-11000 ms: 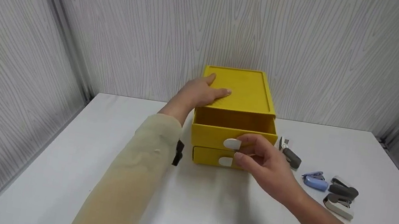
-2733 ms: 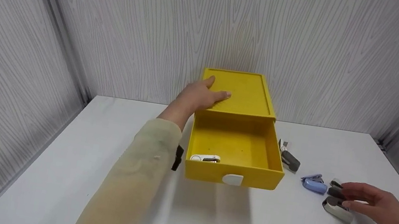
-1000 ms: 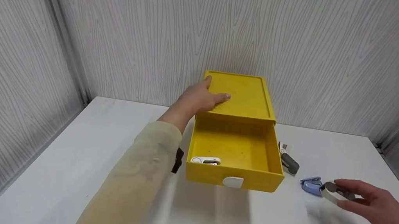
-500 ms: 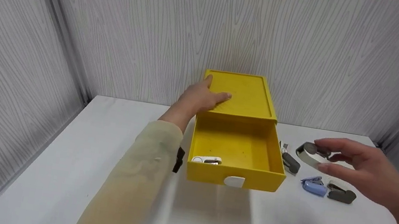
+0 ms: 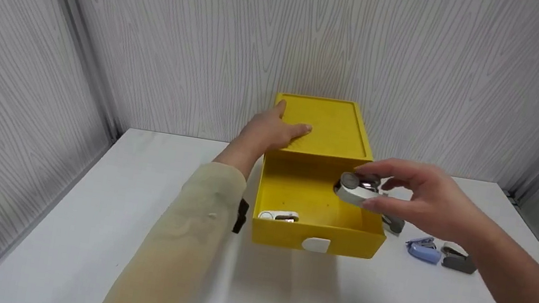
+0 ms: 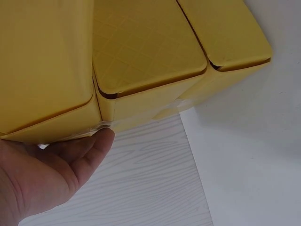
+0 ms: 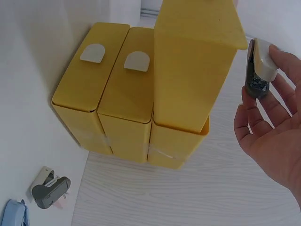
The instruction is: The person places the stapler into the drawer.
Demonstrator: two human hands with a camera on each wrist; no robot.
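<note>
Head view: at the centre right of the frame the right hand pinches a small grey-and-white stapler between thumb and fingertips, holding it in the air over the right part of the open drawer. The right wrist view shows the same stapler at the upper right of its frame, gripped at the fingertips, apart from the yellow box. The drawer is pulled out of the top of a yellow box that stands at the back of the white counter, against the grey wall. A white stapler lies inside the drawer at its front left corner. The left hand rests flat on the box top, fingers straight, at the centre of the frame; in the left wrist view only the palm and thumb show, against the box's edge. On the counter to the right of the drawer lie a grey stapler, partly behind the right hand, a blue stapler and a dark stapler, the last two just beside each other.
</note>
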